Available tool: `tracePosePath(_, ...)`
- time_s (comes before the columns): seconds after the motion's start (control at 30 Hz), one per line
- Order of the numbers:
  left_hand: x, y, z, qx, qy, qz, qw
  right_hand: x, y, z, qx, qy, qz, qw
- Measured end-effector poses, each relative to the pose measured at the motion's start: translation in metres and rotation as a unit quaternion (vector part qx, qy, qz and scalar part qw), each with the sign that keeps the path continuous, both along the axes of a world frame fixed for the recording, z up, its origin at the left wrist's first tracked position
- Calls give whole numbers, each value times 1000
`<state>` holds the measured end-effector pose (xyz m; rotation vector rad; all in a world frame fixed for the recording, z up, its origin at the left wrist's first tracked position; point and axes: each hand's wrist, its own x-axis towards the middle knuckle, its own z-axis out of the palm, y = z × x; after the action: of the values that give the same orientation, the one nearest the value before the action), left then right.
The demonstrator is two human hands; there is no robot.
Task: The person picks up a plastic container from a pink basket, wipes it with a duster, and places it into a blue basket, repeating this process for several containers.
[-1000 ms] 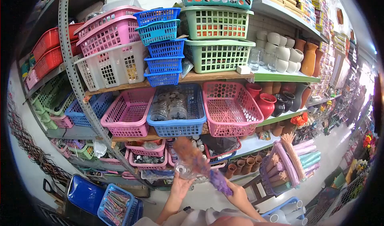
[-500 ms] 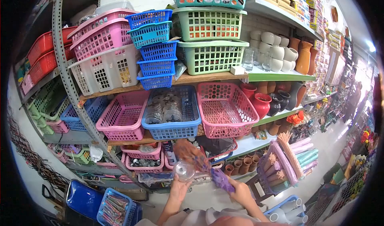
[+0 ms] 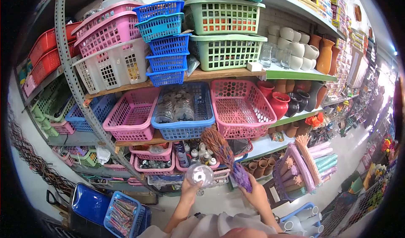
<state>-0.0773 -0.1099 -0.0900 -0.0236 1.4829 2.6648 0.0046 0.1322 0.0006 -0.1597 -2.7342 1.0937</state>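
The clear glass vessel (image 3: pixel 199 174) sat low in the centre of the frame, gripped from below by the left hand (image 3: pixel 188 192), its round face turned toward the camera. Just to its right, the right hand (image 3: pixel 256 194) was closed around the purple-wrapped foot of a dried flower bundle (image 3: pixel 223 155), which slanted up and to the left so that its brownish tip stood in front of the lower edge of the blue basket (image 3: pixel 185 130). A second before, the bundle had been a blurred streak lying lower and crossing over the glass; now it was sharp, lifted higher and just beside the glass rather than over it, while the glass had risen a little and turned more squarely to the lens. I judged from this that the two pieces were being held steadier and side by side, both hands full. Behind them, small bottles (image 3: pixel 197 152) stood on the lower shelf, with a pink basket (image 3: pixel 241 107) to the right of the blue one and another pink basket (image 3: pixel 130 118) to its left. A red vase (image 3: pixel 281 104) and white pots (image 3: pixel 296 48) filled the shelves at the right, green baskets (image 3: pixel 227 52) the upper centre, and pastel stick bundles (image 3: pixel 310 164) the lower right. The bottle labels and the printed boxes at the upper right were too small to read.
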Motion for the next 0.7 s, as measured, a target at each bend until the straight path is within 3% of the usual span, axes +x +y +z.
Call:
tracePosePath(0.03,0,1,5,0,-1,3,1000,2,-1,5,-38,16,-11,999)
tracePosePath(0.1,1,3,16,-118,169,12,978,7,3,6,-45,36,3,998)
tracePosePath(0.17,-7,3,-1,-148,147,25,978,12,17,11,13,-46,229,972)
tracePosePath(0.2,-10,4,-2,-237,199,53,949,13,18,18,25,-13,295,955)
tracePosePath(0.23,-11,3,-2,-325,248,80,909,15,18,19,25,-14,296,955)
tracePosePath(0.27,-12,0,-2,-607,190,111,764,16,17,19,72,-19,244,967)
tracePosePath(0.3,-7,-6,3,-543,325,89,769,17,17,18,120,-24,190,974)
tracePosePath(0.33,-5,-1,6,-443,267,110,849,17,19,8,120,11,123,985)
tracePosePath(0.37,-2,5,10,-334,203,129,911,18,21,9,121,9,124,985)
tracePosePath(0.43,-4,1,9,-382,234,128,885,19,25,12,128,-11,138,982)
tracePosePath(0.47,-4,-5,5,-430,266,123,854,19,30,7,92,50,203,974)
tracePosePath(0.5,-6,-12,3,-658,434,196,583,21,29,6,90,45,205,974)
tracePosePath(0.57,-14,-12,1,-567,345,116,739,24,28,5,135,5,179,975)
tracePosePath(0.6,-9,-6,12,-568,342,115,740,24,27,-3,112,48,124,985)
tracePosePath(0.67,2,5,24,-332,185,168,910,25,30,1,111,39,120,986)
tracePosePath(0.7,3,2,21,-333,183,170,909,25,31,1,109,33,115,987)
